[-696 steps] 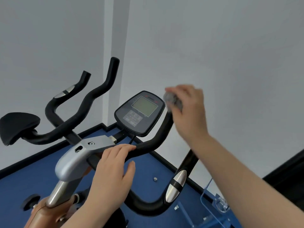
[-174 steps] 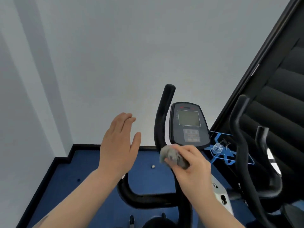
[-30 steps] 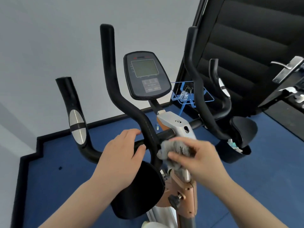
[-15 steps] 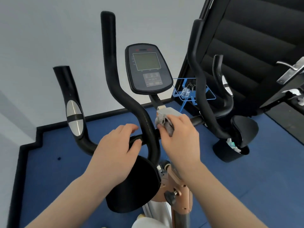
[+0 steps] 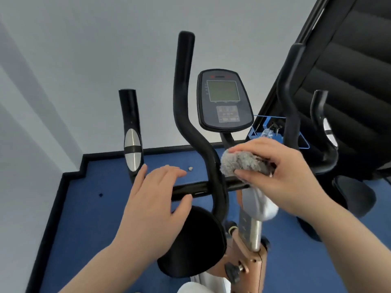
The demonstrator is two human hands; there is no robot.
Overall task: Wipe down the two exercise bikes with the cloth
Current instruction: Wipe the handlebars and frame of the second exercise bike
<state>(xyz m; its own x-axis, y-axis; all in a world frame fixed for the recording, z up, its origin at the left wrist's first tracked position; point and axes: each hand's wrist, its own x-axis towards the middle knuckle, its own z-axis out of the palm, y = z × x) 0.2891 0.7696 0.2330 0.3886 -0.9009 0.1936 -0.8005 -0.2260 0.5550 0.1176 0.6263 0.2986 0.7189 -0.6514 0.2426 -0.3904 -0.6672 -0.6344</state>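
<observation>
An exercise bike with black curved handlebars (image 5: 186,115) and a dark console (image 5: 224,102) stands right in front of me. My right hand (image 5: 281,172) is shut on a fluffy grey cloth (image 5: 239,162), pressed against the top of the silver stem just right of the inner handlebar. My left hand (image 5: 154,199) lies over the black crossbar (image 5: 198,187), fingers loosely apart, thumb under the bar. A black arm pad (image 5: 194,242) sits below it. I can see no second bike.
A silver and copper post (image 5: 249,240) with a knob drops below the stem. A blue wire stand (image 5: 266,132) sits behind the console. A black padded door or panel (image 5: 349,70) fills the right. White walls meet blue floor (image 5: 84,218) at the left.
My right hand has slid the cloth up and to the right, from the stem's front onto its top. My left hand has loosened on the crossbar. The view has tilted up.
</observation>
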